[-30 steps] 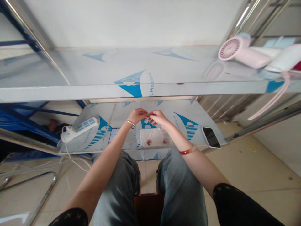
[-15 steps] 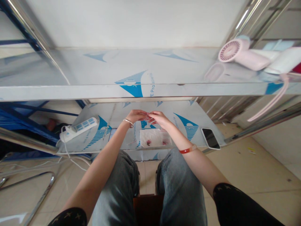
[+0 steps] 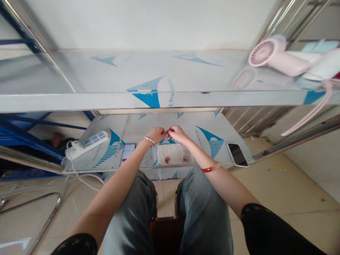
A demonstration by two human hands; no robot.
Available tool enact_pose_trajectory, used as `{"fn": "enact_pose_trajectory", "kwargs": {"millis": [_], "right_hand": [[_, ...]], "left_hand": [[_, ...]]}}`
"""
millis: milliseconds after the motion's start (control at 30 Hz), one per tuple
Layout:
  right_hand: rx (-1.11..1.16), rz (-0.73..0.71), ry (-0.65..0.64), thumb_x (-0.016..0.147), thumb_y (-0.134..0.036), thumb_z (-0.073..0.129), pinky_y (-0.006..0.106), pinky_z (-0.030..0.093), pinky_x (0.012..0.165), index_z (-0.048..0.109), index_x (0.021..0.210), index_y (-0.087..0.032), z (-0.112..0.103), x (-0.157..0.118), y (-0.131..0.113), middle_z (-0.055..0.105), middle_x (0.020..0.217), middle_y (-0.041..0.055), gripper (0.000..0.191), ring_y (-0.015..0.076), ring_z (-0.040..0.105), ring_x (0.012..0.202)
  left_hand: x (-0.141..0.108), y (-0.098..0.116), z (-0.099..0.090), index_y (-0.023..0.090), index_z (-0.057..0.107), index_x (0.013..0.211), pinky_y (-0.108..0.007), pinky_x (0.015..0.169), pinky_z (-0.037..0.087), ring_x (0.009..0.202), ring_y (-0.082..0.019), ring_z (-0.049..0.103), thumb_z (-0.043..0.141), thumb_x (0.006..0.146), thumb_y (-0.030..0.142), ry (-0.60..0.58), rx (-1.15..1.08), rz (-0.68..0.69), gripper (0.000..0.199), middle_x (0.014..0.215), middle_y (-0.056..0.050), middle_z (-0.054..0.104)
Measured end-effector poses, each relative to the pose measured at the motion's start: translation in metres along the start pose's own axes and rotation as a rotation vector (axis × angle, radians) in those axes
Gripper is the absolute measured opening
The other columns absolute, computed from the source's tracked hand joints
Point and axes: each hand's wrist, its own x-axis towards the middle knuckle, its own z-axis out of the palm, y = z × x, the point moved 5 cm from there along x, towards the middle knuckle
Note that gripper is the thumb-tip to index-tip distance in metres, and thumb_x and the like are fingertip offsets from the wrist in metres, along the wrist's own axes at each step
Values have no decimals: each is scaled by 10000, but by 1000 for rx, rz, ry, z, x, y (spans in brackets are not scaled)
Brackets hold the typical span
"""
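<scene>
Above the lower shelf, my left hand [image 3: 157,134] and my right hand [image 3: 177,134] meet at the fingertips. Both are closed in a pinch, and whatever lies between the fingers is too small to make out. Just below them on the shelf lies a white tissue-like sheet or packet [image 3: 170,154] with two small dark red items on it. Beside my left forearm rests a phone [image 3: 128,153] with its screen lit. A silver bangle is on my left wrist, and a red and pale bangle circles my right forearm.
A white power strip [image 3: 89,143] with its cable lies at the left of the lower shelf [image 3: 106,122]. On the right is a dark-screened phone [image 3: 237,154]. The upper shelf [image 3: 106,79] holds a pink handheld fan [image 3: 281,58] whose strap hangs over the edge.
My fingers have drawn in from a looser, stretched pose to a tight pinch. My left hand has turned and shifted slightly, uncovering more of the lit phone.
</scene>
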Motion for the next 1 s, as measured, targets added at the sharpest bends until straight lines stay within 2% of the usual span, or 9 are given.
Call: {"fn": "enact_pose_trajectory", "kwargs": {"millis": [100, 267, 533, 700, 867, 1000], "right_hand": [[-151, -68, 36, 795, -133, 494, 191, 413, 585, 609, 686, -133, 0, 3, 1, 650, 660, 42, 158, 115, 596, 618], [-308, -52, 26, 774, -171, 518, 209, 402, 614, 647, 739, -145, 0, 0, -1, 674, 739, 58, 136, 141, 599, 697], [-344, -46, -5, 767, -175, 507, 215, 391, 598, 653, 706, -147, -1, -1, -1, 669, 712, 65, 161, 143, 585, 664], [-406, -22, 49, 751, -263, 578, 217, 376, 589, 639, 697, -173, -1, -8, -4, 666, 713, 48, 121, 149, 578, 676], [-433, 4, 153, 747, -326, 590, 224, 384, 622, 623, 690, -197, -9, -13, -9, 661, 739, 28, 145, 157, 579, 716], [-431, 36, 201, 729, -275, 608, 256, 407, 670, 627, 757, -207, -12, -9, -4, 665, 813, 36, 76, 180, 591, 771]], "left_hand": [[1, 0, 4, 156, 685, 893, -270, 753, 471, 881, -209, 653, 413, 884, 284, -18, 62, -16, 301, 918, -105, 702], [0, 2, 6, 177, 681, 932, -294, 805, 466, 933, -217, 648, 399, 892, 324, -47, 175, -36, 321, 951, -96, 699], [-3, 9, 6, 174, 687, 951, -348, 852, 450, 964, -252, 641, 400, 886, 340, -43, 243, -38, 338, 965, -122, 696], [0, -2, 1, 153, 687, 949, -347, 840, 449, 962, -260, 639, 429, 858, 290, 0, 287, -101, 306, 963, -141, 694], [0, -13, -4, 166, 691, 901, -335, 790, 462, 922, -258, 644, 435, 848, 294, 57, 224, -160, 291, 941, -135, 695], [-2, -7, -3, 180, 687, 869, -310, 763, 460, 887, -240, 643, 444, 843, 297, 88, 133, -123, 271, 906, -111, 695]]}}
